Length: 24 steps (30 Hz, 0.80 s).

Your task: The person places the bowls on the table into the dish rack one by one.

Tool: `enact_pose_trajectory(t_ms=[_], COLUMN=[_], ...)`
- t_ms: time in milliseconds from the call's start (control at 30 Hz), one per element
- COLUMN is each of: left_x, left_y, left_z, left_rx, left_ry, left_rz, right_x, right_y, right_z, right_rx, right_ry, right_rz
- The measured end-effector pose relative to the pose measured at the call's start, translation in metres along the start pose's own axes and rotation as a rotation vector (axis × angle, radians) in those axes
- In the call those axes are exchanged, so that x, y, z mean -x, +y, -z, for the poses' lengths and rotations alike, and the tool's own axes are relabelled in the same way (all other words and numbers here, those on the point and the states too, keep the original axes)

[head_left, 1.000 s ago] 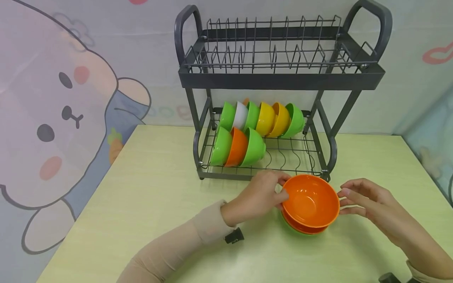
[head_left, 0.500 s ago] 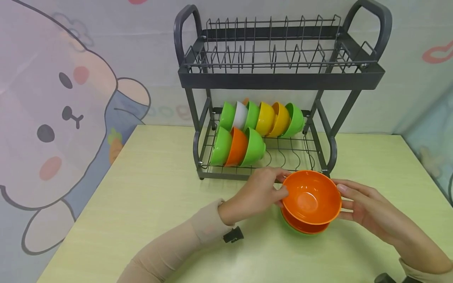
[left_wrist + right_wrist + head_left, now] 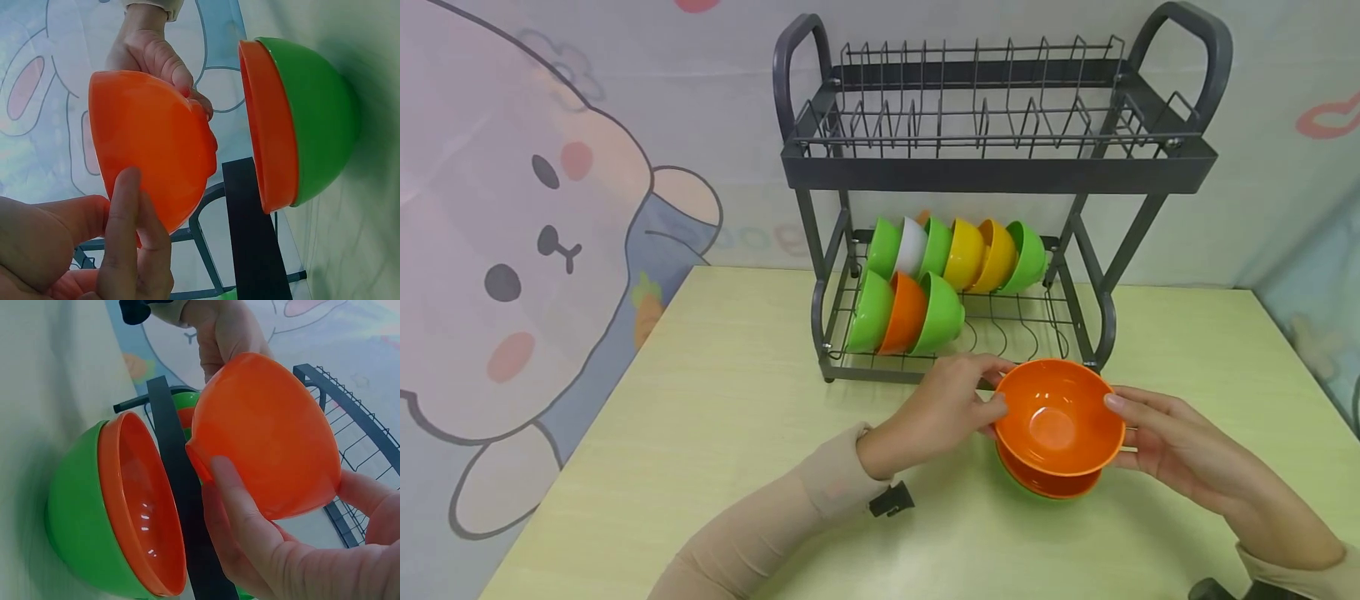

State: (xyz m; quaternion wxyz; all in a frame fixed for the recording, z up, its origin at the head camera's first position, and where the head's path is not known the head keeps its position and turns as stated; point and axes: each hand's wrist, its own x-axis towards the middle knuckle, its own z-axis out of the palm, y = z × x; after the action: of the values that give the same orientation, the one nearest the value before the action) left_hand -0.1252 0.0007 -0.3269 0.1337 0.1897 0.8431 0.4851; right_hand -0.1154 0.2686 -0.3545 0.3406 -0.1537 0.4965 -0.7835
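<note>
An orange bowl (image 3: 1060, 421) is held between both hands, raised above a small stack. My left hand (image 3: 951, 408) pinches its left rim, thumb on the inside edge. On the opposite side my right hand (image 3: 1183, 446) grips it, thumb at the rim and fingers under the outer wall. Beneath it another orange bowl (image 3: 269, 128) sits nested in a green bowl (image 3: 328, 122) on the table. Both wrist views show a gap between the raised bowl and the stack.
Behind the hands stands a black two-tier dish rack (image 3: 1000, 175). Its lower tier holds two rows of tilted bowls, among them an orange bowl (image 3: 904, 312) and a yellow bowl (image 3: 964, 254). The pale table (image 3: 737, 375) extends to both sides, with a printed cloth behind.
The top orange bowl has risen slightly off the stack and tilted. My right hand has moved in from beside the bowl and taken hold of its right side.
</note>
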Motion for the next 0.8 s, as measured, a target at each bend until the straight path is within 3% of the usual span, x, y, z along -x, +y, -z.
enact_pose_trajectory(t_ms=[367, 800], left_x=[0.005, 0.013], left_y=[-0.004, -0.011], left_z=[0.007, 0.026], left_rx=[0.060, 0.017], left_ry=[0.005, 0.046], left_rz=[-0.008, -0.042], right_x=[-0.003, -0.006], right_y=[-0.001, -0.008], right_z=[-0.001, -0.002], right_rx=[-0.003, 0.038], right_ry=[0.034, 0.144], right_rz=[-0.010, -0.005])
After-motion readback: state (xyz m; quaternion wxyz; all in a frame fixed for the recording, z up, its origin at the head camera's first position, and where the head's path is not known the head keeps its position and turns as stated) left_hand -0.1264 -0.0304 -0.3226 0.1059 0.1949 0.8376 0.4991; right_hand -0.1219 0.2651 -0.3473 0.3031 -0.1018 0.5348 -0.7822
